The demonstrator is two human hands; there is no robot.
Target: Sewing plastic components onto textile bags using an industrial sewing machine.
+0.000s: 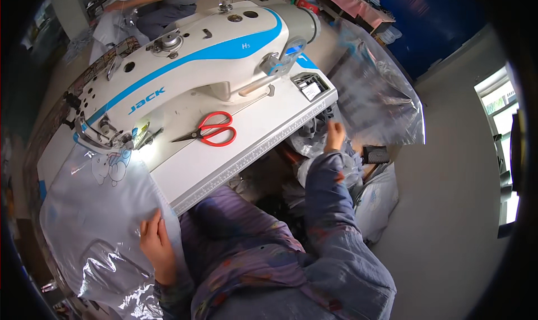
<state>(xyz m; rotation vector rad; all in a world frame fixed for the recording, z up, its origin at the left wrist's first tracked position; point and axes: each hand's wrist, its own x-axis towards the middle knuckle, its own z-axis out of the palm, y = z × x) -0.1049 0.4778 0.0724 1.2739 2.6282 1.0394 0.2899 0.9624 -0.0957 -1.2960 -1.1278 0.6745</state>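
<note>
My left hand (pixel 157 244) lies on the right edge of a shiny translucent plastic sheet (pixel 120 208) with a cartoon animal print, its fingers stretched out and slightly apart. The sheet's far end runs under the lit needle area of a white and blue sewing machine (pixel 190 56). Out to the right, past the table's front edge, my right hand (pixel 335 136) is closed, fingers curled, above a heap of clear plastic and grey pieces (pixel 314 143). What it holds, if anything, is hidden. Red-handled scissors (pixel 216 130) lie on the machine bed between my hands.
A ruler strip (pixel 258 154) edges the white table. A small box (pixel 311 90) sits in a recess at its right end. Clear plastic (pixel 386 90) hangs beyond that end. Wrapped grey bundles (pixel 376 202) stand by the right wall. Another person (pixel 165 9) sits at the far left.
</note>
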